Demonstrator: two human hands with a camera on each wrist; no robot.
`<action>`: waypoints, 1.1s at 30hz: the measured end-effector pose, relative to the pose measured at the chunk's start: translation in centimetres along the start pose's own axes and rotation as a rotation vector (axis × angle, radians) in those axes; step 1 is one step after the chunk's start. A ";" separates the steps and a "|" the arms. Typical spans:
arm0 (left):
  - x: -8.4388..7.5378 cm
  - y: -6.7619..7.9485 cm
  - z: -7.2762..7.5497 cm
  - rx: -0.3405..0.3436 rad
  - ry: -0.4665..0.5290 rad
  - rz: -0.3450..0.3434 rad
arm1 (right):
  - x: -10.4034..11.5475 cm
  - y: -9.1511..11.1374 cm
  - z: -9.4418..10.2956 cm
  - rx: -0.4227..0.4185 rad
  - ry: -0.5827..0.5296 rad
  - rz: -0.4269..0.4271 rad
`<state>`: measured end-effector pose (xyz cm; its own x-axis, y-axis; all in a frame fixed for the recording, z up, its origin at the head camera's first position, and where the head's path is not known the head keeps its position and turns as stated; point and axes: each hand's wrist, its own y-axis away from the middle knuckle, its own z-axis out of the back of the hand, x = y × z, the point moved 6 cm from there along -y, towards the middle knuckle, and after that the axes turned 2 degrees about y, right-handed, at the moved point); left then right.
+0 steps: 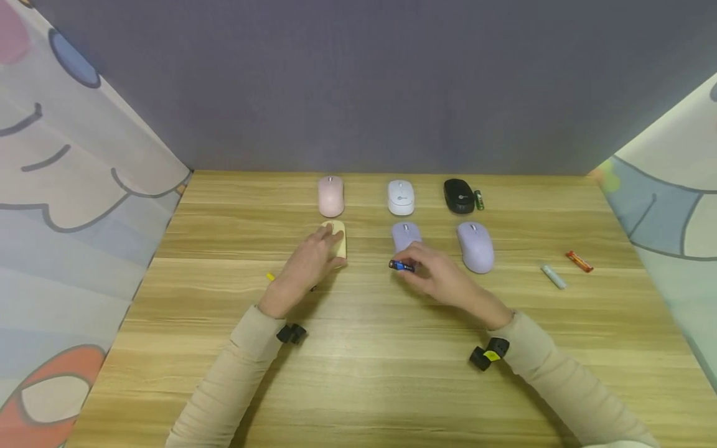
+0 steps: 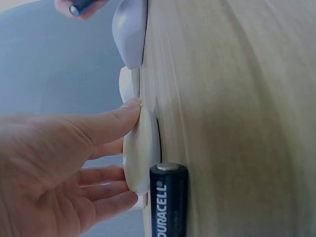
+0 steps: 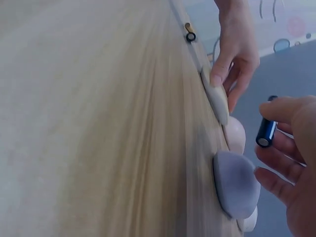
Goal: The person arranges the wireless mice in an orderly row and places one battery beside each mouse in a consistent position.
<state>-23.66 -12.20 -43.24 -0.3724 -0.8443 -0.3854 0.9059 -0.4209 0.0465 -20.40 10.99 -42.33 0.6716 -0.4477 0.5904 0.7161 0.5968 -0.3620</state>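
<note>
Fingers (image 2: 106, 191) bent, left hand (image 1: 304, 261) grips rounded yellow mouse (image 1: 341, 249) toward table's (image 1: 358, 373) far edge; right hand (image 1: 439, 278) pinches blue-black cylindrical battery (image 1: 400, 266).

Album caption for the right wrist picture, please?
Right fingers pinch a blue battery; beyond, the left hand grips a yellow computer mouse.

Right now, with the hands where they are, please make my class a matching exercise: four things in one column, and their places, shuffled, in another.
Things
1. Blue battery
2. Yellow mouse
3. Green battery
4. Orange battery

Places
A. Beside the black mouse
B. Near the pale grey battery
C. Held by the right hand
D. Gripped by the left hand

Pairs: 1-C, 2-D, 3-A, 4-B
</note>
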 end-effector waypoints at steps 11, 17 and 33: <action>0.0 -0.1 -0.1 0.002 -0.001 0.007 | -3.2 -0.9 1.3 -0.139 -0.036 -0.200; 0.1 -0.2 -0.2 0.022 -0.002 0.029 | -5.1 -1.5 1.8 -0.190 -0.066 -0.303; 0.1 0.0 -0.2 0.006 -0.009 0.008 | -8.8 -3.2 2.6 -0.247 -0.142 -0.567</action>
<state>-23.66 -12.23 -43.42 -0.3666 -0.8507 -0.3768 0.9079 -0.4156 0.0551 -29.07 14.74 -44.45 0.1554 -0.5463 0.8230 0.9873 0.1144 -0.1105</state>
